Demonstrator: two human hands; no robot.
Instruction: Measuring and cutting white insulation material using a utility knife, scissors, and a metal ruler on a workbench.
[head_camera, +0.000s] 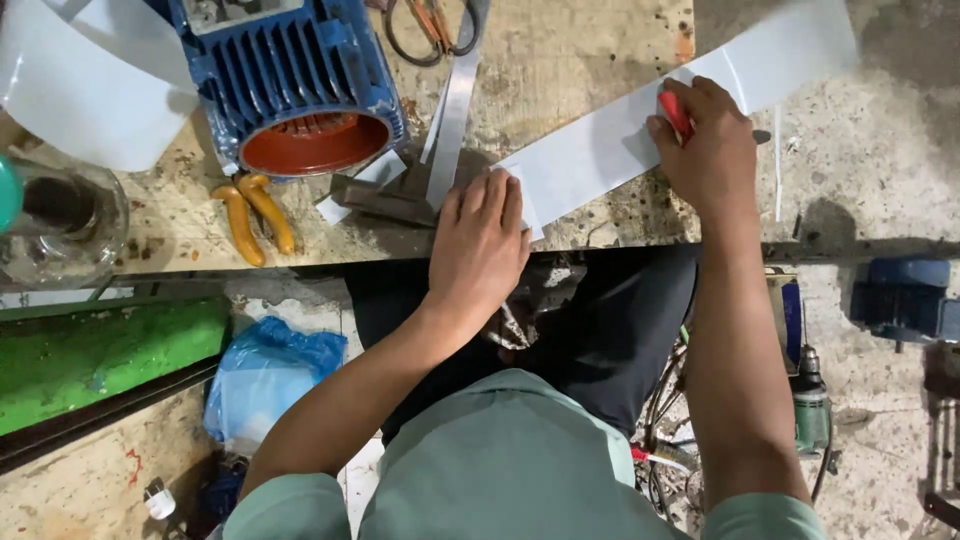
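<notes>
White sheet material, thin and smooth like insulating paper, is lying as a long strip (610, 150) slanting across the worn wooden table (560, 60), its far end reaching past the table edge toward the rough concrete floor (880, 170). The left hand (480, 245) is pressing flat and open on the strip's near end, fingers spread, pinning it down. The right hand (705, 140) is curling closed around a red-handled tool (677, 113), probably a knife, and holding its tip to the strip further along. Narrow white offcuts (452, 125) are already lying just beside the left hand, so I judge that some cutting is done, while most of the long strip is looking whole and uncut.

Beyond the offcuts, a blue ribbed electric motor housing (290, 70) with an orange-red inner rim is sitting on the table, and yellow-handled pliers (255, 215) are lying below it. Scissors with orange handles (430, 28) are resting at the top edge. A curled white sheet (90, 80) is standing at the far left, near a glass jar (60, 220). Down on the floor, a blue plastic bag (265, 375) and a green power drill (808, 400) are lying near the person's legs
</notes>
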